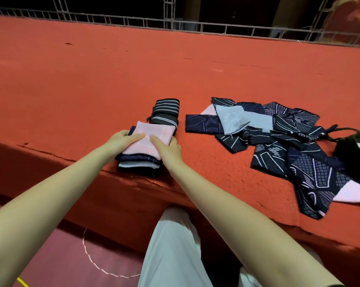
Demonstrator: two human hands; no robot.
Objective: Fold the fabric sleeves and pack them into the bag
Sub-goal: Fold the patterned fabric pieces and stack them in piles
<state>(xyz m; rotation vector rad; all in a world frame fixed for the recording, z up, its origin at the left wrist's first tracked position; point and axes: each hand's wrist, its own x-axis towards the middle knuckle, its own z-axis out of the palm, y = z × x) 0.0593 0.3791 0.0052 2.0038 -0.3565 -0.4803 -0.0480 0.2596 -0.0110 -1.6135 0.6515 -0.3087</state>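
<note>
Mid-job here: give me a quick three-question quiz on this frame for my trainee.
1. True or false: both hands rest on the folded stack.
2. What colour is the stack's top piece? A pink, B green, C yellow.
3. Where is the loose pile of unfolded sleeves relative to the stack?

Key: 1 true, the left hand and right hand are on it. 2 A. 3 To its right on the red surface, near the dark bag.
</note>
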